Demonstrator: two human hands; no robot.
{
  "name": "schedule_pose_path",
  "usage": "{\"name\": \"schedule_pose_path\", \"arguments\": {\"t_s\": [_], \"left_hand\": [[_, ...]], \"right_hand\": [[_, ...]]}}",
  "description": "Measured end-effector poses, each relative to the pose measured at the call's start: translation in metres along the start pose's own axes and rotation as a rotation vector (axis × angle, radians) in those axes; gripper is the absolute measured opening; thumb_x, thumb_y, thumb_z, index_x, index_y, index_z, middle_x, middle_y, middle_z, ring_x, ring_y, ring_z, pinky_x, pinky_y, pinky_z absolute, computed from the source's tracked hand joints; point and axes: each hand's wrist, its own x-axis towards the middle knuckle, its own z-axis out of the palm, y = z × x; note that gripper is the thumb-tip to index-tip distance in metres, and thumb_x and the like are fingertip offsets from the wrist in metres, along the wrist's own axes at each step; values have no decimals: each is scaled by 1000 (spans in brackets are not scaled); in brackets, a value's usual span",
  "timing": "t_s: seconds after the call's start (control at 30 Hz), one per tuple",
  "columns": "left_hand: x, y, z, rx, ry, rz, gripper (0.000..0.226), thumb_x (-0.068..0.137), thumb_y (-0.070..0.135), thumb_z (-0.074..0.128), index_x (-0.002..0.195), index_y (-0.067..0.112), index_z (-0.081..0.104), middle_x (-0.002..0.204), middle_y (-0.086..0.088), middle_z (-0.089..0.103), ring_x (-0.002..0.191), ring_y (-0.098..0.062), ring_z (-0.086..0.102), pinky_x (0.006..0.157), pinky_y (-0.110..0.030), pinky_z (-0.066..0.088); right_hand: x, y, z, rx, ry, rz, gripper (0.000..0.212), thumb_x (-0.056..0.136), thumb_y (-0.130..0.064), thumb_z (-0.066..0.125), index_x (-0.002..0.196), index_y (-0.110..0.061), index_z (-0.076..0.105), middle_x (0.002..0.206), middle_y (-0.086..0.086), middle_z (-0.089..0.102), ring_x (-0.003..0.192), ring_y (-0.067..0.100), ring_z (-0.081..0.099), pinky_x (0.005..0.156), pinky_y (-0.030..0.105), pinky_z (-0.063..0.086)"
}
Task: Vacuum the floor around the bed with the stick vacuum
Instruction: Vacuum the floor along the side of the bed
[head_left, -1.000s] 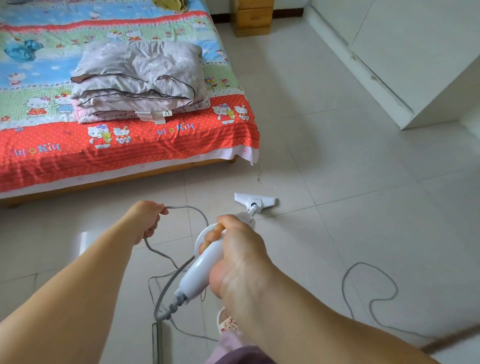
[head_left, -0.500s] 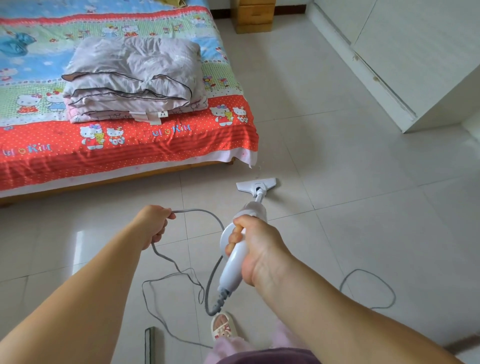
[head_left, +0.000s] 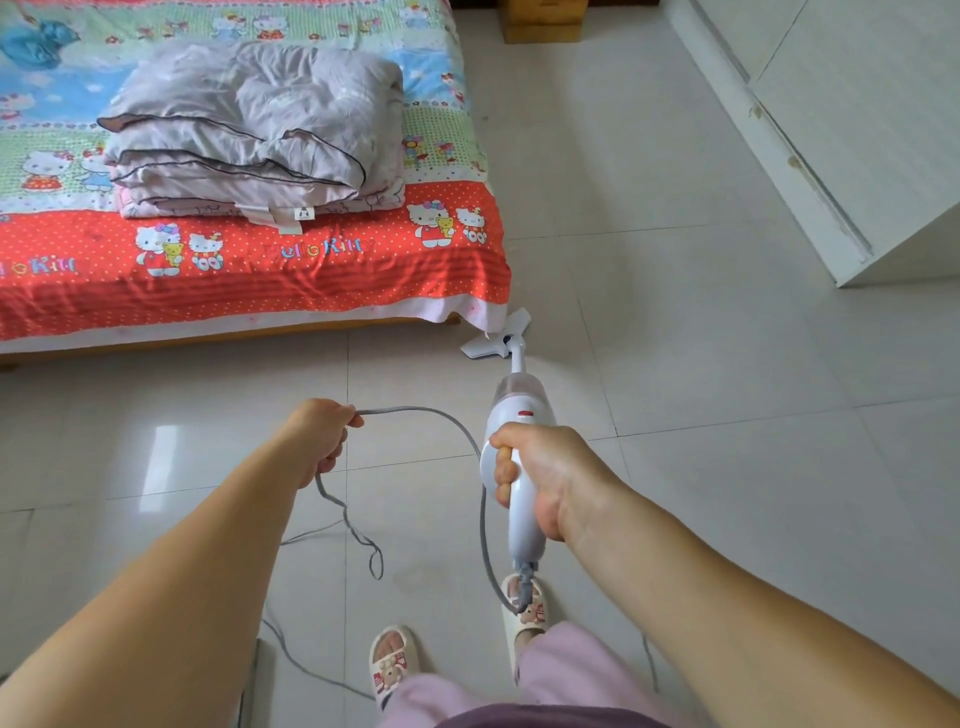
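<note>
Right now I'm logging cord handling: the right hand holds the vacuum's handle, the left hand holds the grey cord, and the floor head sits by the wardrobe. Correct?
Not quite. The head view shows the floor head at the bed corner, not the wardrobe. The right hand does hold the handle, the left hand the grey cord.

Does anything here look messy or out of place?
Mostly the grey power cord: it trails in loose loops across the tiled floor near the person's slippered feet, where it could trip them. Nothing looks spilled or broken.
</note>
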Motion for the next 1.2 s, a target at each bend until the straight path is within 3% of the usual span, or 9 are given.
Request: {"name": "schedule_pose_path", "arguments": {"t_s": [0.27,0.47,0.63,0.9,1.2], "left_hand": [[-2,21,49,-20,23,-7,24,96,10,35,79,7,52,57,-2,29,48,-15,21,44,-25,18],[-9,34,78,-32,41,8,25,96,9,35,77,7,51,57,-2,30,48,-15,22,45,-25,18],[-14,42,87,0,46,16,26,97,10,34,79,7,52,58,-3,30,49,-15,23,45,-25,19],[-3,61,95,27,28,21,25,97,10,35,79,6,53,58,-3,31,49,-15,23,44,-26,19],[20,95,88,53,-8,38,25,95,8,35,77,8,51,57,-2,29,48,-15,21,44,-22,16]], "right_hand": [[32,-41,-68,-149,-30,-17,19,85,-2,53,68,-9,48,52,3,40,26,10,33,44,22,30],[37,-49,-109,29,-6,-19,14,86,0,50,85,-13,55,55,2,39,26,7,31,35,14,28],[25,-36,-114,104,18,0,17,85,0,52,71,-9,53,54,4,40,28,8,30,39,17,28],[18,-48,-117,234,63,-5,20,84,-2,55,65,-9,53,44,0,37,31,10,29,37,16,29],[42,-89,-104,251,55,-13,17,87,0,51,78,-14,55,51,0,41,26,7,29,38,14,25]]}}
